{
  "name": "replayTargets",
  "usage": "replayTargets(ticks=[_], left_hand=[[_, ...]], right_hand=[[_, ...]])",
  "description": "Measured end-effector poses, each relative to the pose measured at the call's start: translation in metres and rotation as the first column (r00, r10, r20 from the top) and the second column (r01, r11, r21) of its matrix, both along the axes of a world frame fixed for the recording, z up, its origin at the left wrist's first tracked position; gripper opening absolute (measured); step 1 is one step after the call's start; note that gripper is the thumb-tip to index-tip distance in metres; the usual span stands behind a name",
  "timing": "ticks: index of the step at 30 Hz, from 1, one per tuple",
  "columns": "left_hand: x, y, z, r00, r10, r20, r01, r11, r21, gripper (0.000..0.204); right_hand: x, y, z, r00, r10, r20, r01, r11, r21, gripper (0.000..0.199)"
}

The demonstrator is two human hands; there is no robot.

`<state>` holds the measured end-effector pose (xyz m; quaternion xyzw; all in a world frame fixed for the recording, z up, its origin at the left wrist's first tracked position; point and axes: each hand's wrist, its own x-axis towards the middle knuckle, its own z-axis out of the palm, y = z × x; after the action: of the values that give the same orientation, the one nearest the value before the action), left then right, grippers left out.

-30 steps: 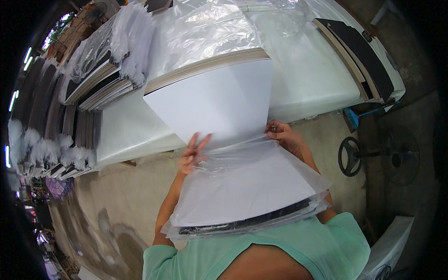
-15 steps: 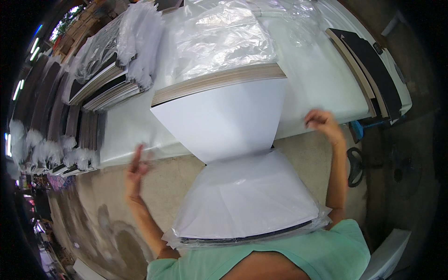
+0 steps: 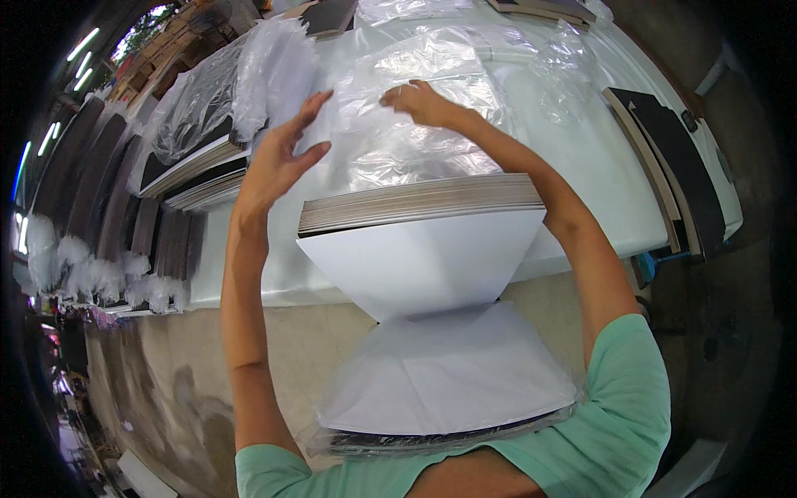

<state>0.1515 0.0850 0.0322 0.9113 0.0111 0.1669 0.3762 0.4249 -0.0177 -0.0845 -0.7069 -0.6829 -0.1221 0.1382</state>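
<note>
My left hand (image 3: 284, 156) is raised over the table, thumb and fingers apart, holding nothing. It is nearest the left side of a pile of clear plastic bags (image 3: 432, 153). My right hand (image 3: 419, 103) hovers over that pile, its fingers loosely bent and partly spread; no bag is seen lifted in it. Close to me, a stack of boards with a white top sheet (image 3: 423, 266) rests at the table edge, its layered grey-brown edges facing away. Against my body leans a second white-topped stack (image 3: 452, 373), wrapped in clear plastic, with a dark lower edge.
Plastic-covered boards (image 3: 195, 166) are piled on the left of the table, beside a row of dark wrapped stacks (image 3: 83, 183). Curved black boards (image 3: 681, 166) lie at the right edge. More dark boards (image 3: 328, 17) lie at the far side. Crumpled clear plastic (image 3: 564, 75) sits at the far right.
Both hands have moved forward from beside the stacks to over the table. The right has also swung left across the plastic bags. The view has shifted, so the stacks appear lower.
</note>
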Motion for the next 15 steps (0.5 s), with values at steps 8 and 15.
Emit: replayTargets(ticks=[8,15], left_hand=[[0.096,0.043,0.0,0.982,0.042,0.184,-0.079,0.977,0.197,0.077],[0.106,0.007,0.027,0.988,-0.027,-0.155,0.014,0.996,-0.085,0.049]], right_hand=[[-0.048,-0.021,0.139,0.753,0.345,-0.56,-0.093,0.899,0.428,0.017],[-0.002,-0.077,0.147,0.968,-0.094,-0.231,0.221,0.756,0.616,0.031]])
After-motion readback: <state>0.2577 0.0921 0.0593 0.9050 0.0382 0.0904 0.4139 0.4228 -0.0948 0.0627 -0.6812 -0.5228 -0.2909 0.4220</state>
